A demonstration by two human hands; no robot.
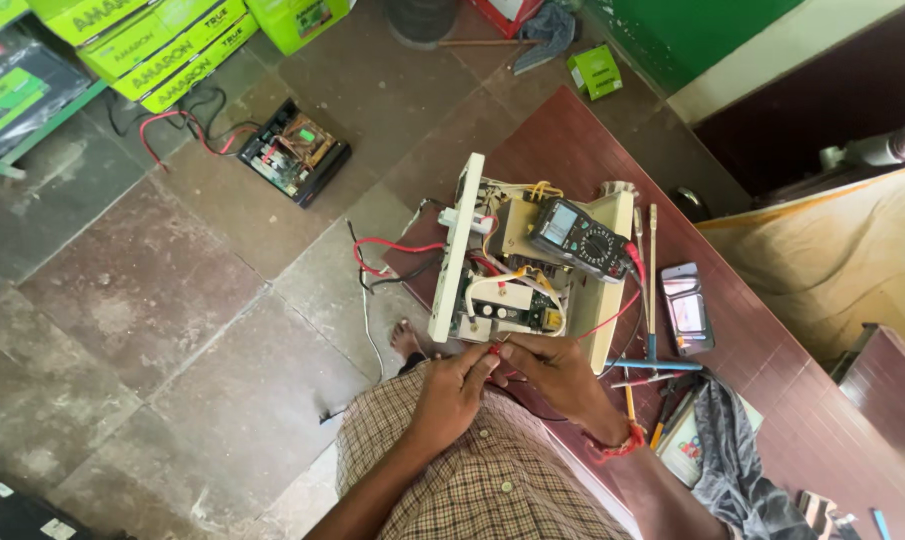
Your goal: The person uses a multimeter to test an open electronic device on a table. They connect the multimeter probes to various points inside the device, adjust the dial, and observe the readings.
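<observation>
Left hand (pixel 450 385) and right hand (pixel 552 372) pressed together, fingertips pinching thin red wire (pixel 494 349) just near of opened white plastic electronic casing (pixel 520 262) on dark red table (pixel 772 400).

— What carries it all?

— A reddish-brown wooden desk (pixel 772 400), running off diagonally past the right grip (pixel 552 375). The open cream-coloured plastic casing of an electrical unit (pixel 532 260) lies on it, just beyond both grips.

— And beside the right grip?

— A long blue-handled screwdriver (pixel 652 290) just past it, then a flat smartphone with a lit screen (pixel 687 308) farther out. A crumpled grey cloth (pixel 732 450) lies behind that wrist.

— The floor?

— Grey-brown stone floor slabs (pixel 152 300), spreading out beyond the left grip (pixel 452 390). Well beyond it lies a black open circuit unit with red wires (pixel 294 152), and farther still a small green cardboard box (pixel 594 72).
</observation>
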